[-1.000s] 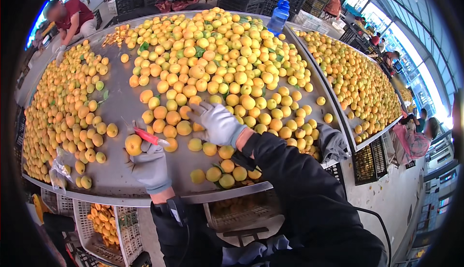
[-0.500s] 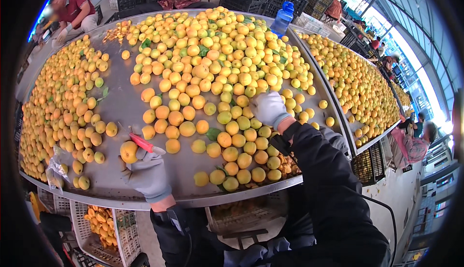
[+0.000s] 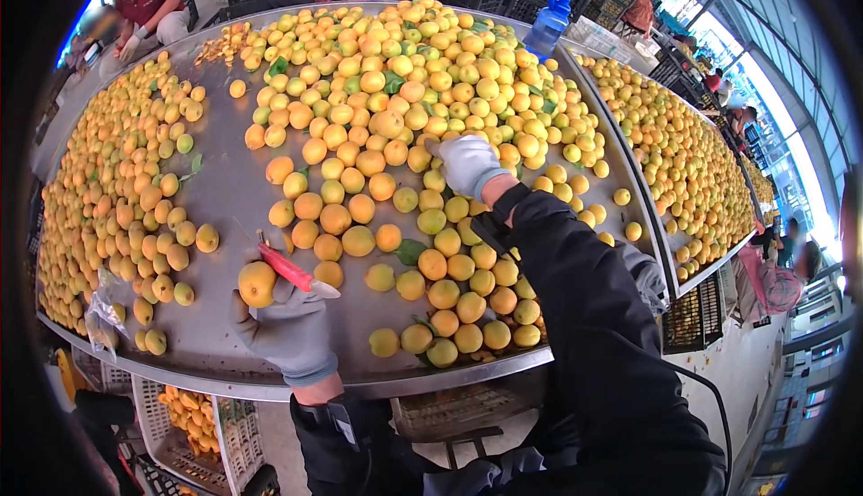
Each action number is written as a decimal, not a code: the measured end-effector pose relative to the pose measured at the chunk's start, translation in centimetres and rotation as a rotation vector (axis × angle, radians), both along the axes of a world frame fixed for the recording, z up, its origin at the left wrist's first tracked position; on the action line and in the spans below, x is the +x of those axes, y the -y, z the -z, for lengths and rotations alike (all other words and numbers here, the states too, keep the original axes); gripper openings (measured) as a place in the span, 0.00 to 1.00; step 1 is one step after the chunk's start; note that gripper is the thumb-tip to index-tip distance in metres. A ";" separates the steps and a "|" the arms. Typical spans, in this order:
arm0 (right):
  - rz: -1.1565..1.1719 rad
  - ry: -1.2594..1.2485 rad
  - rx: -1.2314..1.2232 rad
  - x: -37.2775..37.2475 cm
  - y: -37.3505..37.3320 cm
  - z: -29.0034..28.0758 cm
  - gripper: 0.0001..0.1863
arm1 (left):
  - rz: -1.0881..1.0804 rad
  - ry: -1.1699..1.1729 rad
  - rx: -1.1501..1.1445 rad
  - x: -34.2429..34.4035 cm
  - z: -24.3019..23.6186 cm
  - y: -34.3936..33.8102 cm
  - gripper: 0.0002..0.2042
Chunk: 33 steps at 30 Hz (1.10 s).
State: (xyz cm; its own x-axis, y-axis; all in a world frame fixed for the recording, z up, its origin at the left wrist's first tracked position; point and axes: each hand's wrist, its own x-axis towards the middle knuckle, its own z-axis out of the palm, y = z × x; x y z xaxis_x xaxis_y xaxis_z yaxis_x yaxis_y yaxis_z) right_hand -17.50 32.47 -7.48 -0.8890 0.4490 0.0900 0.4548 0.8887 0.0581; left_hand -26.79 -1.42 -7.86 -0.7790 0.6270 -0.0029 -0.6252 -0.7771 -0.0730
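My left hand, in a grey glove, is closed around a yellow-orange apricot near the front edge of the metal table. The same hand also keeps a knife with a red handle, its thin blade pointing away past the fruit. On the heap of apricots rests my right hand, also gloved, with its back upward. Its fingers bend down among the fruit and are mostly hidden, so whether one is held does not show. Loose apricots surround the right forearm.
Another bank of apricots covers the left side, with a clear plastic bag near it. A blue bottle stands at the far edge. Below the table is a crate of orange fruit pieces. Other people sit beyond the table.
My right hand has moved left and farther away over the heap. The left hand still holds the apricot and knife, now slightly farther right in view. The view itself has shifted a little.
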 end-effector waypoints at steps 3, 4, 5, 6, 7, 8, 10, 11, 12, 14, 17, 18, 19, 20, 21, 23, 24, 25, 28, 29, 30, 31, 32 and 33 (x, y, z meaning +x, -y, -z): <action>-0.060 0.048 0.098 0.7 -0.4 0.0 0.07 | 0.017 -0.001 0.001 0.3 -0.2 -0.5 0.25; -0.063 0.033 0.115 0.6 -0.4 0.0 0.06 | 0.005 0.007 -0.035 0.5 -0.6 -0.6 0.24; -0.066 0.017 0.132 0.5 -0.4 0.1 0.05 | -0.007 0.013 -0.072 0.7 -0.7 -0.6 0.24; -0.069 0.001 0.149 0.4 -0.4 0.1 0.05 | 0.001 0.006 -0.067 0.7 -0.5 -0.5 0.24; -0.146 -0.070 0.143 0.7 -1.3 0.8 0.06 | 0.018 -0.003 -0.052 0.6 -0.2 -0.7 0.24; -0.134 -0.045 0.163 0.7 -1.5 1.3 0.06 | 0.025 -0.010 -0.040 0.5 0.0 -0.7 0.24; -0.108 0.004 0.199 0.7 -1.5 2.0 0.06 | 0.032 -0.001 -0.022 0.5 -0.2 -1.0 0.25; -0.091 0.035 0.188 0.8 -1.5 2.1 0.11 | 0.036 0.003 -0.013 0.6 -0.4 -1.2 0.25; -0.045 -0.025 0.112 1.3 -1.6 2.0 0.14 | 0.044 -0.005 0.004 0.6 -0.4 -1.2 0.25; 0.026 -0.151 -0.046 1.7 0.6 0.0 0.21 | 0.038 -0.023 0.035 0.3 -0.3 -0.8 0.25; 0.155 -0.391 -0.477 4.0 0.5 -0.7 0.31 | 0.029 -0.016 0.027 0.1 0.0 -0.8 0.25; 0.164 -0.483 -0.655 5.0 0.3 -1.2 0.32 | 0.032 -0.016 0.024 0.1 0.1 -0.7 0.24; 0.170 -0.484 -0.815 5.7 0.0 -1.4 0.30 | 0.035 -0.019 0.022 0.1 0.2 -0.7 0.24; 0.191 -0.576 -0.998 6.4 -0.1 -1.4 0.28 | 0.039 -0.022 0.019 0.1 0.1 -0.8 0.24; 0.210 -0.668 -1.181 7.2 0.0 -1.4 0.26 | 0.056 -0.040 0.033 0.3 -0.2 -0.9 0.24; 0.237 -0.830 -1.641 8.3 -0.6 -1.1 0.23 | 0.094 -0.076 0.056 0.6 -0.8 -1.1 0.23; 0.211 -0.839 -1.799 9.0 -0.9 -1.1 0.24 | 0.100 -0.065 0.068 0.6 -0.7 -1.1 0.23; 0.182 -0.842 -1.964 9.3 -0.7 -1.2 0.25 | 0.103 -0.055 0.075 0.4 -0.5 -1.0 0.23; 0.064 -0.775 -1.953 9.5 0.3 -1.4 0.26 | 0.096 -0.035 0.064 0.5 -0.6 -0.7 0.24; 0.014 -0.726 -1.772 9.2 0.8 -1.4 0.25 | 0.090 -0.029 0.054 0.5 -0.7 -0.7 0.24; 0.129 -0.711 -1.882 8.9 1.0 -1.7 0.24 | 0.093 -0.032 0.056 0.5 -0.7 -0.9 0.24; 0.257 -0.702 -1.987 8.4 1.7 -2.5 0.22 | 0.092 -0.032 0.055 0.6 -0.3 -1.0 0.24; -0.014 -0.519 -1.154 7.8 4.1 -4.0 0.16 | 0.088 -0.036 0.047 0.6 -0.1 -1.0 0.25; 0.046 -0.423 -1.146 6.5 4.4 -3.9 0.13 | 0.081 -0.043 0.055 0.5 0.1 -0.8 0.25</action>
State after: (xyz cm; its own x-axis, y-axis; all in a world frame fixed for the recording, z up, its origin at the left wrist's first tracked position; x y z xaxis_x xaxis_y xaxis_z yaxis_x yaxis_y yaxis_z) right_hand -11.00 28.02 -3.62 -0.8666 0.4887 -0.1006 0.2808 0.3112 -0.9079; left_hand -26.26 -0.59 -7.95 -0.7241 0.6866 0.0657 -0.6896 -0.7191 -0.0862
